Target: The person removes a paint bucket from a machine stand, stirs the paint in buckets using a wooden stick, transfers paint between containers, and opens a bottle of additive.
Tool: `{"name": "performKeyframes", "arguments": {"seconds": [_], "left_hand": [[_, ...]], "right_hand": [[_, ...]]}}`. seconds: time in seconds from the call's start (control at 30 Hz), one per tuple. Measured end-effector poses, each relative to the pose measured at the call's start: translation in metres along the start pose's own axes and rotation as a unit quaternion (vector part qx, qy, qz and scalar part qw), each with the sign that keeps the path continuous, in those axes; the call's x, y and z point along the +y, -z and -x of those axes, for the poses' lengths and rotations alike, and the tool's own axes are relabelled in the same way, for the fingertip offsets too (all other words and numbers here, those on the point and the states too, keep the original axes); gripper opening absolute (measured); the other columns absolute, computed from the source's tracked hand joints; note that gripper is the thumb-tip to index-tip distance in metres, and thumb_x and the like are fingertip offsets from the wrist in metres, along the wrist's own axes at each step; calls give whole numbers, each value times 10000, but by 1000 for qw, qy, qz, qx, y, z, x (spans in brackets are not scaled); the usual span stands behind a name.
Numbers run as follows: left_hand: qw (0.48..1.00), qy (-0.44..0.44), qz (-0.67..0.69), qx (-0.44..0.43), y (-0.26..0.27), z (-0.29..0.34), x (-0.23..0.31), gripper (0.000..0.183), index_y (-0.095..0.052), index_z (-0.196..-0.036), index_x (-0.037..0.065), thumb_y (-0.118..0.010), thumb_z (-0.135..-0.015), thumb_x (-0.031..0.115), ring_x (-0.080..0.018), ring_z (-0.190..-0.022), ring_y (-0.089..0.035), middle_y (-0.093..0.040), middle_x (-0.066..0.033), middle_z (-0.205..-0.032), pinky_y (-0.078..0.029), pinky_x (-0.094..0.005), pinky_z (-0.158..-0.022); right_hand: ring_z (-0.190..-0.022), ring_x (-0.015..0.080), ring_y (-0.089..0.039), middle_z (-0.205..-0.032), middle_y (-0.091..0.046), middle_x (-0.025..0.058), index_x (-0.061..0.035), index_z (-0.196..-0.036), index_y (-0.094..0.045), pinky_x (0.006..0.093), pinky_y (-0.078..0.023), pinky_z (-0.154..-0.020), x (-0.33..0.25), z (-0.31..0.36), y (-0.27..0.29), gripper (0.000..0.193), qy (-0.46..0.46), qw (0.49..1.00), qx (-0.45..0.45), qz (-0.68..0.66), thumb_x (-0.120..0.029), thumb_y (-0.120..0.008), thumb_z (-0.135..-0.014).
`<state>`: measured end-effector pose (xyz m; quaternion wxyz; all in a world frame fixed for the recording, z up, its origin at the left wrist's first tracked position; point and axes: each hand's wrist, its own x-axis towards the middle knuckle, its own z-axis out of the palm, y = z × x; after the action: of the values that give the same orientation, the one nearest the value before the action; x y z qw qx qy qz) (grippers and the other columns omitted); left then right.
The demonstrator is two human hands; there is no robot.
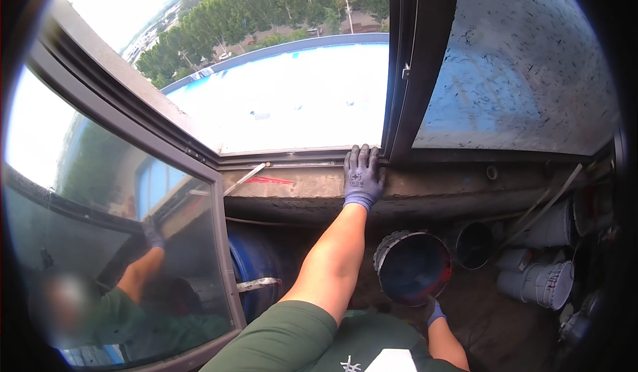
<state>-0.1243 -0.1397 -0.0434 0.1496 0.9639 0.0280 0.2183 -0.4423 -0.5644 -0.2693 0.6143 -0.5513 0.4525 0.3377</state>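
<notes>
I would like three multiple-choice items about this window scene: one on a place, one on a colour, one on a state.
1. Where does the left hand rest?
A. on the window sill
B. on the blue drum
C. inside a bucket

2. What colour are the gloves?
A. yellow
B. purple-blue
C. white

3. In what state is the window sash at the left?
A. swung open
B. shut
C. without glass

Answers:
1 A: the left hand lies flat on the window sill, fingers at the frame's lower track.
2 B: both the left glove and the glove of the right hand are purple-blue.
3 A: the window sash stands swung inward, its glass mirroring the arm, and the opening shows a roof outside. The right hand holds the rim of a bucket.
</notes>
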Motion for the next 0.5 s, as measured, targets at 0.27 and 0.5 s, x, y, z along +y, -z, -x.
{"name": "performKeyframes", "arguments": {"seconds": [0.27, 0.5], "left_hand": [[1000, -3, -13, 16, 2, 0, 4, 648, -490, -1486, 106, -664, -914, 357, -405, -1473, -331, -447, -171, -1524, -231, -558, -1234], [999, -16, -25, 21, -6, 7, 11, 628, -491, -1473, 105, -658, -916, 341, -402, -1464, -349, -459, -171, -1520, -235, -557, -1228]], "right_hand": [[-1022, 303, -706, -1107, -743, 150, 11, -1233, -673, 416, -560, -945, -18, -26, 6, 445, 56, 996, -47, 54, -183, -702, -833], [-1054, 314, -700, -1161, -739, 149, 4, -1242, -675, 419, -549, -977, -3, -2, 60, 427, 159, 982, -100, -4, -131, -685, -837]]}}
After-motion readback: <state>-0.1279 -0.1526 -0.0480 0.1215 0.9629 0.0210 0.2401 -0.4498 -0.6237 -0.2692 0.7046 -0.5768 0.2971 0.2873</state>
